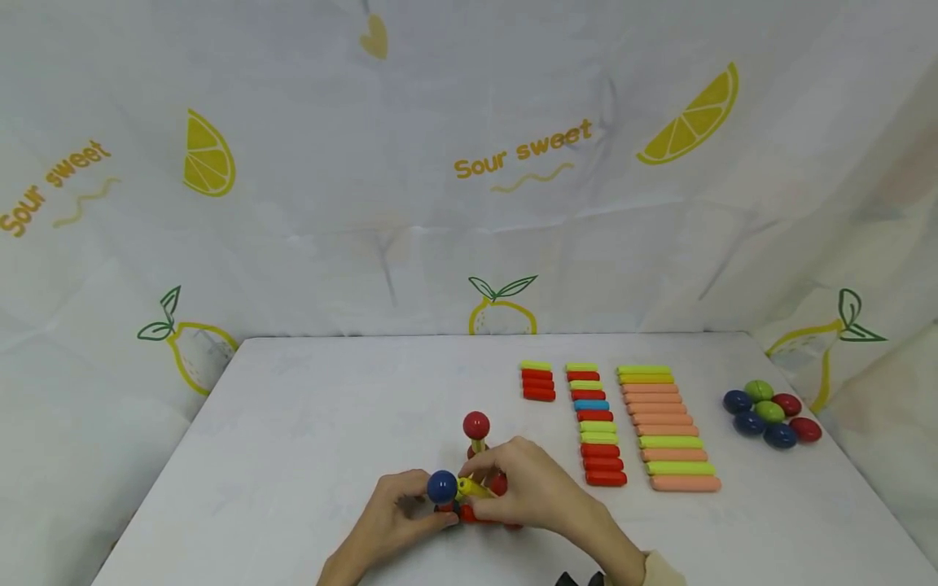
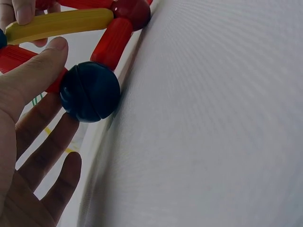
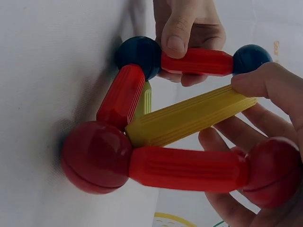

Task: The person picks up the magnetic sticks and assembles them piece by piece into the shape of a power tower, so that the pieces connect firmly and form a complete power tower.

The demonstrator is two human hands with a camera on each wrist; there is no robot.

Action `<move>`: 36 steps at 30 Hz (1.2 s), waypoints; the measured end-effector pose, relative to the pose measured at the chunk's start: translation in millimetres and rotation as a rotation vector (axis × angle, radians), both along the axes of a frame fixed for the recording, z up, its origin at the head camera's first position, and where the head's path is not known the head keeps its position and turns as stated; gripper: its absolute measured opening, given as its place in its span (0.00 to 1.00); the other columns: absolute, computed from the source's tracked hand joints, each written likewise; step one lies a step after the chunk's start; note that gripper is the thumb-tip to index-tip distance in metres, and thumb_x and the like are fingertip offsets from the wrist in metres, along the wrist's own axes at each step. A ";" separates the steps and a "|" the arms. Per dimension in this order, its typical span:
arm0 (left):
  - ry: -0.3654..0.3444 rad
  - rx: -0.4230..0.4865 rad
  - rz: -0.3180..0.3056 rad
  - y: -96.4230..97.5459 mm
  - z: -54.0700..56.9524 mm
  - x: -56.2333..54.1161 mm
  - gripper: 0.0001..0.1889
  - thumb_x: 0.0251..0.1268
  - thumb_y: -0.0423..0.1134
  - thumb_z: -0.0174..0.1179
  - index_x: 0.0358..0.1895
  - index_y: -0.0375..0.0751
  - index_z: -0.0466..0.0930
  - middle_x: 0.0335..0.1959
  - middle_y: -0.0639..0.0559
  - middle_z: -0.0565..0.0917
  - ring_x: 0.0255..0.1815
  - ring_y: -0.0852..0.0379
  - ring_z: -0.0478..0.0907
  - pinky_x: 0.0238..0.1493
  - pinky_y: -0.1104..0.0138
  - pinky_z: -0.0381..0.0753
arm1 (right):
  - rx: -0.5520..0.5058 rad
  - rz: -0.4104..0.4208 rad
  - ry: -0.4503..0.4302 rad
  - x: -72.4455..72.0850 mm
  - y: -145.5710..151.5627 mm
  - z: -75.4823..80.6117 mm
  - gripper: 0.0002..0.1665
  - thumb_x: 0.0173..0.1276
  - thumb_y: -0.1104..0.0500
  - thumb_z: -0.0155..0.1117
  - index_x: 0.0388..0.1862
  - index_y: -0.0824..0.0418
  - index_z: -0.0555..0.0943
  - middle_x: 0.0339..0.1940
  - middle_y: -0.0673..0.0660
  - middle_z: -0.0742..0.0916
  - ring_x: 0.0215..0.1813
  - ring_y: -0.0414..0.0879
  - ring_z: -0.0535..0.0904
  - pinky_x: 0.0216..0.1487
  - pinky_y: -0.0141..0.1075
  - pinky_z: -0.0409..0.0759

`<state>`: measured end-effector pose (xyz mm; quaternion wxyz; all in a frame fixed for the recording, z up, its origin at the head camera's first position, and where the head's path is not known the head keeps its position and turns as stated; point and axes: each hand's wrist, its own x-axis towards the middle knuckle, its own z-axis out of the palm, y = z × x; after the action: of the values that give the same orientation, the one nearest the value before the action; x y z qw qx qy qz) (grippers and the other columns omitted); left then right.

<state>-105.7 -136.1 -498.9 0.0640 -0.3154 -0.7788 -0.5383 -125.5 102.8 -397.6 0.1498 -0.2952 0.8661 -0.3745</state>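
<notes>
A frame of rods and balls stands on the white table. My left hand (image 1: 384, 517) pinches its upright red rod (image 3: 196, 61), which joins a lower blue ball (image 2: 90, 92) to an upper blue ball (image 1: 442, 487). My right hand (image 1: 538, 488) pinches a yellow rod (image 3: 189, 116) between thumb and fingers. The yellow rod slants across the frame: one end lies at the lower red ball (image 3: 97, 156), the other close to the upper blue ball. Another upright red rod (image 3: 189, 169) ends in a red ball (image 3: 272, 171) beside my right palm. A farther red ball (image 1: 476, 426) tops a yellow-green rod.
Right of the frame lie columns of short red and green rods (image 1: 602, 464), with one blue rod (image 1: 590, 405). Longer peach and yellow-green rods (image 1: 685, 483) lie beyond. Several loose blue, green and red balls (image 1: 780, 435) sit near the right edge. A printed cloth (image 1: 410, 268) hangs behind the table.
</notes>
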 end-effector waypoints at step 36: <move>-0.295 -0.388 0.310 -4.3 15.8 0.6 0.32 0.59 0.46 0.74 0.66 0.38 0.77 0.56 0.48 0.86 0.53 0.54 0.82 0.56 0.62 0.85 | -0.035 -0.351 0.295 16.1 88.9 0.9 0.14 0.67 0.50 0.73 0.49 0.50 0.90 0.43 0.41 0.92 0.45 0.39 0.87 0.47 0.36 0.88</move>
<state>-105.2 -140.4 -483.1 -0.0299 -0.1171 -0.9072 -0.4029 -109.3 191.7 -396.7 -0.0508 -0.1939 0.9102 -0.3624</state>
